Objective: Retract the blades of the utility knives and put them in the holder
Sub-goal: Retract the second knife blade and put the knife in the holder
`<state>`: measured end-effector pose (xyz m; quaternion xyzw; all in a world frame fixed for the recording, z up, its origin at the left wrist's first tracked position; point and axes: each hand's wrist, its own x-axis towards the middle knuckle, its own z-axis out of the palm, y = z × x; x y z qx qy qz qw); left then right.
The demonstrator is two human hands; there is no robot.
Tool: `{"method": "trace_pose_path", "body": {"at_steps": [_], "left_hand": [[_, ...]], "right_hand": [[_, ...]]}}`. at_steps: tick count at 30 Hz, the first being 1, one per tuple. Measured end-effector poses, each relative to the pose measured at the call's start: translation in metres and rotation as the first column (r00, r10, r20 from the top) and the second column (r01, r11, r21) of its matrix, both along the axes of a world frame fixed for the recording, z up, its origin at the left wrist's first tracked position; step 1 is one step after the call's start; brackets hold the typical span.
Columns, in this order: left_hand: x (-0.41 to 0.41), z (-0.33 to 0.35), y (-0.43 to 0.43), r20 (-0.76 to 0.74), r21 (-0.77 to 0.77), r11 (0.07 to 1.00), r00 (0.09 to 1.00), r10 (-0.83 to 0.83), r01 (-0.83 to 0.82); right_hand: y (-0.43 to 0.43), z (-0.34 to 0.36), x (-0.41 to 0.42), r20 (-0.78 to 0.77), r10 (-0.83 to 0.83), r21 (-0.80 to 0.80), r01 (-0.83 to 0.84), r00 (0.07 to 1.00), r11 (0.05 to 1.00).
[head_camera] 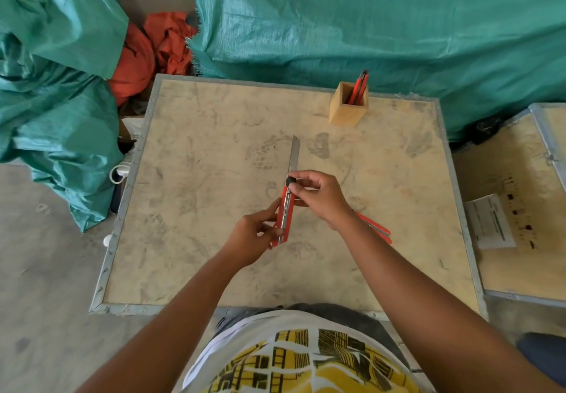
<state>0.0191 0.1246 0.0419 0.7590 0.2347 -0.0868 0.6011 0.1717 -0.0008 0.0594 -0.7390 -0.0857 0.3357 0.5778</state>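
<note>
I'm gripping the red utility knife [284,215] by its handle in my left hand [254,236], blade [294,155] extended. My right hand [318,196] is pinching its black slider knob [290,181]. The wooden holder [348,108] is sitting well beyond both hands; more knives [378,228] are lying under my right wrist.

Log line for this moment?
left hand: holds knife | right hand: on slider | blade: out | holder: has knives

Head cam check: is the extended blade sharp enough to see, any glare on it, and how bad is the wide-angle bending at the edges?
Head view: the blade reads clearly, pale grey with no strong glare; light is soft and even, shadows faint under the left hand and right hand; the table edges bow with lens distortion; slight softness overall, more at the corners.
</note>
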Motion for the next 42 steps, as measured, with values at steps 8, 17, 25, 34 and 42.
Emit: {"method": "trace_pose_path", "body": {"at_steps": [8,17,25,34,42], "left_hand": [[0.009,0.026,-0.027,0.107,-0.13,0.989,0.99,0.091,-0.077],[0.027,0.041,-0.046,0.175,-0.179,0.973,0.969,0.174,-0.143],[0.036,0.047,-0.055,0.181,-0.195,0.961,0.956,0.232,-0.196],[0.038,0.056,-0.053,0.211,-0.253,0.952,0.951,0.228,-0.172],[0.036,0.062,-0.051,0.217,-0.308,0.945,0.96,0.177,-0.105]], "right_hand": [[-0.027,0.025,0.007,0.124,-0.025,0.074,0.016,0.992,0.997],[-0.06,0.04,0.01,0.262,0.181,-0.098,-0.161,0.948,0.982],[-0.071,0.05,0.02,0.397,0.338,-0.206,-0.276,0.853,0.939],[-0.071,0.062,0.018,0.401,0.439,-0.258,-0.361,0.804,0.896],[-0.076,0.063,0.011,0.465,0.378,-0.224,-0.306,0.801,0.925]]}}
